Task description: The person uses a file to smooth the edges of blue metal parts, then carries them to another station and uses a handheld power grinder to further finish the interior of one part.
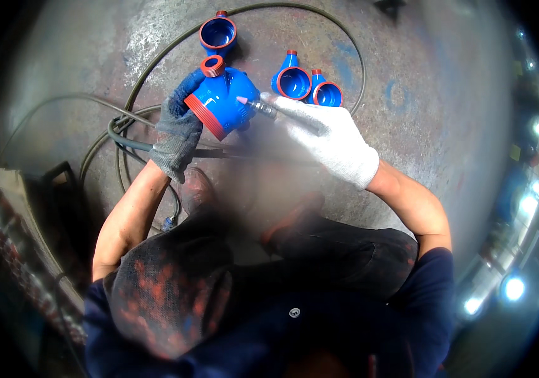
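My left hand (178, 129), in a grey glove, grips a glossy blue pipe fitting (226, 97) from its left side. The fitting is tilted, with a wide red threaded end toward the lower left and a narrower red threaded neck on top. In a white glove, my right hand (335, 135) is closed around a die grinder (267, 109). Its pink tip (242, 100) is at the fitting's blue side; whether it touches the surface I cannot tell. Part of the grinder's body is hidden by the white glove.
Three similar blue fittings with red rims lie on the stained floor: one fitting (218, 33) beyond my left hand, another fitting (293, 82) and a third fitting (327, 93) farther right. A long hose (124, 142) loops around the left and far side. My bent legs are close below.
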The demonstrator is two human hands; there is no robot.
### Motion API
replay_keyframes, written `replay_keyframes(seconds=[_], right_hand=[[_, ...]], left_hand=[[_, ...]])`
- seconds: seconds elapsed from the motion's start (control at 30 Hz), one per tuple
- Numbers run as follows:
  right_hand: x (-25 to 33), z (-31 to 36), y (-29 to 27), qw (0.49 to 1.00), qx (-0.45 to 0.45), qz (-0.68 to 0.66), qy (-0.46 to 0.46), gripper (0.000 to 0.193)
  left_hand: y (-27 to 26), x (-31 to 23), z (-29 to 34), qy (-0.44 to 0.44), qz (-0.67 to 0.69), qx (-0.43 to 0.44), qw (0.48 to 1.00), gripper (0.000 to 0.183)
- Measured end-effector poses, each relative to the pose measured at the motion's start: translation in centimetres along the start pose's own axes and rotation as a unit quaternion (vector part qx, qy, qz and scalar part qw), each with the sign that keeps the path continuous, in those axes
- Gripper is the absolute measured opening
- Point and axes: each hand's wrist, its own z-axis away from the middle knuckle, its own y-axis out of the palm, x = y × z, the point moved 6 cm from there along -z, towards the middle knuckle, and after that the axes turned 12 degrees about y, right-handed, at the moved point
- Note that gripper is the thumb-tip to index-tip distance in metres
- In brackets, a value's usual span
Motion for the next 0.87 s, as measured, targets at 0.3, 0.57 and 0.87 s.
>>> replay_keyframes(seconds=[0.3,0.57,0.87], right_hand=[[0.11,-0.06,0.09,1.0,-0.004,-0.015,-0.004,0.041],[0.16,0.33,0.11,0.996,-0.056,-0.002,-0.069,0.041],[0.64,0.27,0.18,0.996,-0.047,-0.001,-0.074,0.041]], left_hand=[[-0.11,0.11,0.11,0.001,-0.007,0.0,1.0,0.049],[0.09,0.1,-0.03,0.0,-0.014,0.005,1.0,0.049],[-0.27,0.66,0.22,0.009,-0.002,0.006,1.0,0.049]])
